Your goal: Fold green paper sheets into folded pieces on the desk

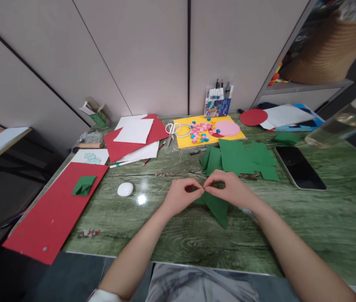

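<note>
A folded piece of green paper (pixel 217 209) with a pointed lower corner is held at its top edge, just above the table's middle. My left hand (pixel 180 193) pinches it between thumb and forefinger. With the same pinch, my right hand (pixel 230 188) grips it right beside the left fingertips, which nearly touch. Part of the paper is hidden behind the fingers. Several green paper pieces (pixel 236 156) lie overlapping just beyond my hands. Off to the left, a small folded green paper (pixel 84 185) rests on a long red sheet (pixel 55 209).
A smooth white oval object (pixel 125 189) sits left of my hands. Scissors (pixel 171 133) and a yellow sheet (pixel 180 140) bearing pink, blue and yellow bits lie behind. A phone (pixel 300 167) and a clear bottle (pixel 338 126) are at right; a marker box (pixel 218 100) stands by the wall.
</note>
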{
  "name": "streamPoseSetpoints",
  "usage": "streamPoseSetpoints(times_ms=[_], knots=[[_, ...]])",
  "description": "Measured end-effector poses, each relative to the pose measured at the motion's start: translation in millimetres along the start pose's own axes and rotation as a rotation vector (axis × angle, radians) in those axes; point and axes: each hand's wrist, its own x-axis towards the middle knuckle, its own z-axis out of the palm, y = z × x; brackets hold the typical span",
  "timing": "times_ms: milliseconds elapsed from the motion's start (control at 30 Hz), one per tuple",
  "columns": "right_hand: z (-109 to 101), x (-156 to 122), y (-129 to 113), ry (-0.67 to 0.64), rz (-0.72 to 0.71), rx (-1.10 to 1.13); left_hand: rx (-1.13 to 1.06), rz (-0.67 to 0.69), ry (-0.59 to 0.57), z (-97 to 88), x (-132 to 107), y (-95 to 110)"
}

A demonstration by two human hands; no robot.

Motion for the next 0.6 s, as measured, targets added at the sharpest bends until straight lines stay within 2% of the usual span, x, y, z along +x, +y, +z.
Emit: streamPoseSetpoints(times_ms=[167, 600], knots=[[0.3, 0.2, 1.7, -0.012, 0.036, -0.007, 0.037, 0.033, 0.008, -1.5, -0.2, 1.5], [-28.4, -5.9, 7.9, -0.017, 0.069, -0.030, -0.025, 0.034, 0.142, -20.7, 2.4, 0.7]])
